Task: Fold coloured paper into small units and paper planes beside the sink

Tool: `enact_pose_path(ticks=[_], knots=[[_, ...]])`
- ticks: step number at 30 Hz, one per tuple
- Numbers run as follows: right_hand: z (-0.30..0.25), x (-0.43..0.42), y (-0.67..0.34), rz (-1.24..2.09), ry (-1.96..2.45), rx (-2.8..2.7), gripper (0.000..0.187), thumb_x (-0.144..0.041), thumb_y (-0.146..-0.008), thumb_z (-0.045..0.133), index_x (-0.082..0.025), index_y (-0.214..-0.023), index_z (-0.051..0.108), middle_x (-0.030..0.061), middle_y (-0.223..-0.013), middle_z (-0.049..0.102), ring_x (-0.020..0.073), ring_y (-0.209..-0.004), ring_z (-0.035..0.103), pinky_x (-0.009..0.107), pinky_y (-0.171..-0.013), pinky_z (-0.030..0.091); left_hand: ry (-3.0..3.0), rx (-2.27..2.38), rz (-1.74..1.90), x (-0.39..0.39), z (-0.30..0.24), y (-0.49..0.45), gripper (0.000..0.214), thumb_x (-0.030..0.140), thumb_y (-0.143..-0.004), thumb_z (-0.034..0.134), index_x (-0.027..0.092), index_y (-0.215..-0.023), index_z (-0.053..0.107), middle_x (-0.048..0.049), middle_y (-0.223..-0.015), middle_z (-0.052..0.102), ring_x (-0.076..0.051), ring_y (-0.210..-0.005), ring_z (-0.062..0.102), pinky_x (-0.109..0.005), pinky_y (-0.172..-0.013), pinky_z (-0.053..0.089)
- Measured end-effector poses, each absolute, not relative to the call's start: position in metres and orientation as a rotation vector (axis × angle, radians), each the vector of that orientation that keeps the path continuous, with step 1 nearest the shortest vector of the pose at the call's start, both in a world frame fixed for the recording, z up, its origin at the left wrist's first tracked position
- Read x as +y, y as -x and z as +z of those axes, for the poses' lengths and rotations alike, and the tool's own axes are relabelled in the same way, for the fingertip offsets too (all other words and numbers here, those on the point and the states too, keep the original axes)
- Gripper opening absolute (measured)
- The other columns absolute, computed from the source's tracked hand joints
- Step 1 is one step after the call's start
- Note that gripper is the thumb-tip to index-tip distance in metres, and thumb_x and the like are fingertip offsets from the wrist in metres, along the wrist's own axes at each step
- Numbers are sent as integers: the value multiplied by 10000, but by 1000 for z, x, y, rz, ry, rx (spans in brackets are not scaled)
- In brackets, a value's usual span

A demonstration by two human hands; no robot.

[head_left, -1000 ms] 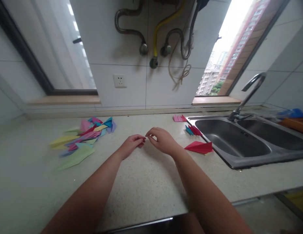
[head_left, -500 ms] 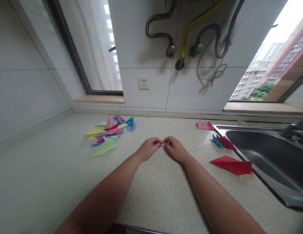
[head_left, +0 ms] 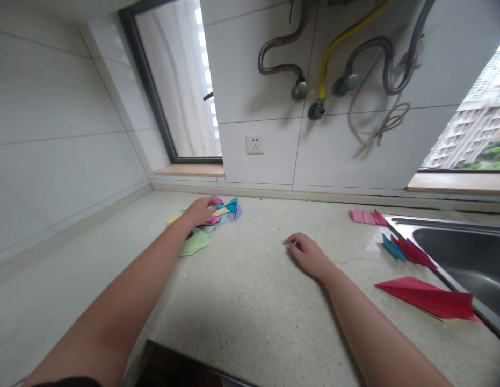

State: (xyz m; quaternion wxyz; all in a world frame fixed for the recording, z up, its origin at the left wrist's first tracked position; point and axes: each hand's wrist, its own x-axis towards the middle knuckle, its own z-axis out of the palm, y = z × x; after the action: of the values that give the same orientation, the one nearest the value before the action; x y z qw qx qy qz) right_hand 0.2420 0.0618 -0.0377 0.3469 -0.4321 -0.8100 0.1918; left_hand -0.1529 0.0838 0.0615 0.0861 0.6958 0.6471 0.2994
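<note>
Your left hand [head_left: 201, 210] is palm down over the pile of folded papers [head_left: 222, 212], at the counter's [head_left: 250, 290] left rear; can't tell if its fingers are clamped on a sheet (your own hand blocks the view). Your right hand [head_left: 308, 255] is near the counter's middle, fingertips curled close to the thumb; nothing seen between, contact n/c.

Rec.: pinch 1 paper by its folded edge, lift straight up w/o dragging its neighbours, and keep pressure light, as creases prob. crush easily.

Count: pile, several, overlapping, exact no. n/c; 1 light green paper [head_left: 196, 243] lies at its near edge. Right side, by the sink [head_left: 403, 221]: 1 large red paper plane [head_left: 429, 298]; crimson papers [head_left: 413, 251], several, overlapped; blue paper [head_left: 392, 248], at least 1, beside them; pink papers [head_left: 363, 216], approx. 4, in a row. Wall: 1 socket [head_left: 255, 144], 1 yellow pipe [head_left: 334, 43], 2 windows [head_left: 177, 80], partly in view.
</note>
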Motion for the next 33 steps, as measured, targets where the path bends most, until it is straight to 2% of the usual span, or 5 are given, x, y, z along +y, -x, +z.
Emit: enact_pose_path(ticks=[5,10,16,21,33], knots=[[-35,61,-242,508,1151,-2103,205,-191,-824,498,-189,-948,661,77,-940,667,205,-886,601,335,-821,437,-2122,2059,656,78,43,188,327,321,-777,621,192,-1070,689,-81,-988,704,-222,-861,630,-307,-759,465],[-34,60,-241,511,1159,-2109,203,-188,-829,498,-190,-952,660,74,-936,668,202,-882,598,328,-813,435,-2190,2087,517,80,36,185,331,418,-766,650,215,-1019,717,-87,-992,704,-238,-914,620,-308,-788,440],[-34,60,-241,507,1175,-2110,186,-194,-837,500,-192,-937,657,72,-926,669,197,-871,598,318,-806,430,-2246,2231,227,82,38,178,291,463,-792,610,250,-957,721,-79,-947,712,-236,-861,629,-286,-686,411],[-35,61,-242,500,1189,-2112,180,-209,-842,507,-198,-938,658,66,-925,672,193,-866,600,309,-796,427,-2215,2302,234,84,40,177,267,418,-797,599,247,-972,706,-76,-978,707,-229,-870,627,-275,-689,411],[-32,59,-241,509,1206,-2122,178,-215,-848,510,-186,-926,667,74,-923,679,192,-863,604,306,-790,431,-2104,2382,263,74,36,182,347,526,-810,579,233,-967,681,-83,-970,713,-237,-881,639,-279,-704,420]])
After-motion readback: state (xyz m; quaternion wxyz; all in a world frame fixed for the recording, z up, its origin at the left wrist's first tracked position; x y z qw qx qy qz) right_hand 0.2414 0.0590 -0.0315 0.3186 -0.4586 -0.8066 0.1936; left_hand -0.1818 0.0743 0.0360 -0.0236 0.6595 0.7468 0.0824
